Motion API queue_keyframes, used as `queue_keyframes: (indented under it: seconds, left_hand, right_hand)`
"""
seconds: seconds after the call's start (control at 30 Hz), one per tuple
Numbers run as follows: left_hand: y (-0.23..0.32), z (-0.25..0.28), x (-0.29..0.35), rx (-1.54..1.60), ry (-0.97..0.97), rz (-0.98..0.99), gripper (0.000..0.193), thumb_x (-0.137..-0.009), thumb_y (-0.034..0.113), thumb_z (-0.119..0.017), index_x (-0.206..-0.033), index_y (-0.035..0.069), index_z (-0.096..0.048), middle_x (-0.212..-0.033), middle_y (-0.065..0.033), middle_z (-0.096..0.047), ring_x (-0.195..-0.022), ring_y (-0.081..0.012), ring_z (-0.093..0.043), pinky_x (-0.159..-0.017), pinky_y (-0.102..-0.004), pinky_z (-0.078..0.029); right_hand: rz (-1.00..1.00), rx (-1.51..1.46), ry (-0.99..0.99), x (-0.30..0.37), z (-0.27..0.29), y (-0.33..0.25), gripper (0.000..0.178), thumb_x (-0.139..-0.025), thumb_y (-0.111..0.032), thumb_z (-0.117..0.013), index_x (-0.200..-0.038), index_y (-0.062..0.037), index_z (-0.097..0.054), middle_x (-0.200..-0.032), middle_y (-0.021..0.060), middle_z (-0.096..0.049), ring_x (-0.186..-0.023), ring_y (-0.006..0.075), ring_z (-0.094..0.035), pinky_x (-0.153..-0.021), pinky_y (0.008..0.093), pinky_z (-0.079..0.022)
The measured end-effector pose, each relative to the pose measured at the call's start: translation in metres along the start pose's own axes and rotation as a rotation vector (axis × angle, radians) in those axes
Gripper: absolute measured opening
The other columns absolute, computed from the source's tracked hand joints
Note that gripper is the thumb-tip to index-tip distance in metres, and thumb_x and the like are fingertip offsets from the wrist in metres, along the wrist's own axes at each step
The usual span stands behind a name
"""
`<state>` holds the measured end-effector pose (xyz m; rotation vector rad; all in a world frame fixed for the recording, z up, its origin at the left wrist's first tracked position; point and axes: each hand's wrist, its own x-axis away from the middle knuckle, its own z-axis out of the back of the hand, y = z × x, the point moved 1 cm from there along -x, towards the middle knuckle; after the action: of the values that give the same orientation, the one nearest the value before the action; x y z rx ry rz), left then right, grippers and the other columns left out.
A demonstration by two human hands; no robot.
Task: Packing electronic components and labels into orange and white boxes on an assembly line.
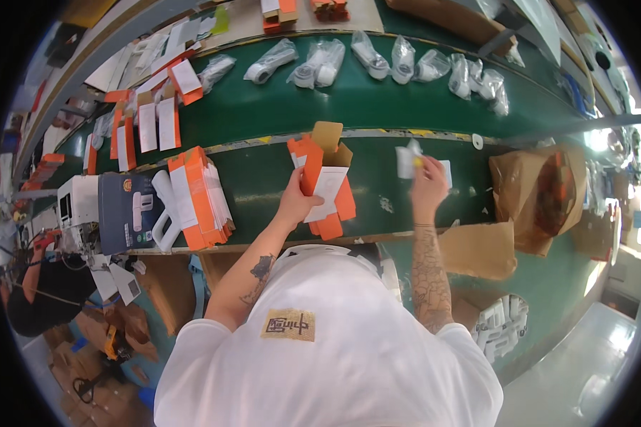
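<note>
My left hand is closed around a small orange and white carton in front of me. Brown flaps stand up at the carton's far end, and more orange card lies under and beside it. To the right, my right hand pinches a small white slip with a yellow spot near the fingertips; whether it is paper or a packet is too blurred to tell. A pale sheet shows just beside that hand's fingers.
On the green belt beyond lie several bagged white devices. At left stand orange cartons, a carton stack and a dark blue box. A large brown bag is at right. Another person works far left.
</note>
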<state>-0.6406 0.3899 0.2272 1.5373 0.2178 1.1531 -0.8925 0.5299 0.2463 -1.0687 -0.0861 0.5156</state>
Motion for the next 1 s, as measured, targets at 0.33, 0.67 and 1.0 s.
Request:
queue_keyframes:
  seconds: [0.33, 0.67, 1.0]
  left_hand:
    - [-0.005, -0.009, -0.003, -0.171, 0.077, -0.351, 0.074, -0.063, 0.0, -0.07, -0.133, 0.004, -0.046, -0.123, -0.0129, -0.057, -0.116, -0.0259, -0.055, -0.099, -0.0345, -0.043]
    - [0.04, 0.114, -0.087, -0.311, 0.711, -0.589, 0.097, -0.075, 0.015, -0.075, -0.148, -0.002, -0.015, -0.142, -0.0215, -0.041, -0.127, -0.0353, -0.046, -0.107, -0.037, -0.036]
    - [-0.077, 0.008, -0.124, -0.401, 0.275, -0.056, 0.084, -0.085, 0.056, -0.057, -0.132, -0.011, -0.038, -0.13, -0.035, -0.046, -0.126, -0.0465, -0.041, -0.109, -0.0486, -0.03]
  right_hand:
    - [0.566, 0.278, -0.836, 0.008, -0.059, -0.084, 0.014, -0.074, -0.004, -0.061, -0.085, -0.0057, -0.069, -0.076, 0.0087, -0.063, -0.075, 0.0309, -0.058, -0.069, 0.0427, -0.048]
    - [-0.308, -0.461, -0.53, -0.032, -0.055, -0.066, 0.023, -0.091, -0.009, -0.056, -0.112, -0.0041, -0.065, -0.1, 0.004, -0.07, -0.079, 0.008, -0.06, -0.067, 0.022, -0.047]
    - [-0.26, 0.397, -0.878, 0.047, -0.18, -0.011, 0.074, -0.087, -0.036, -0.056, -0.144, -0.0011, -0.026, -0.155, 0.0162, -0.02, -0.139, 0.041, -0.024, -0.101, 0.0664, -0.03]
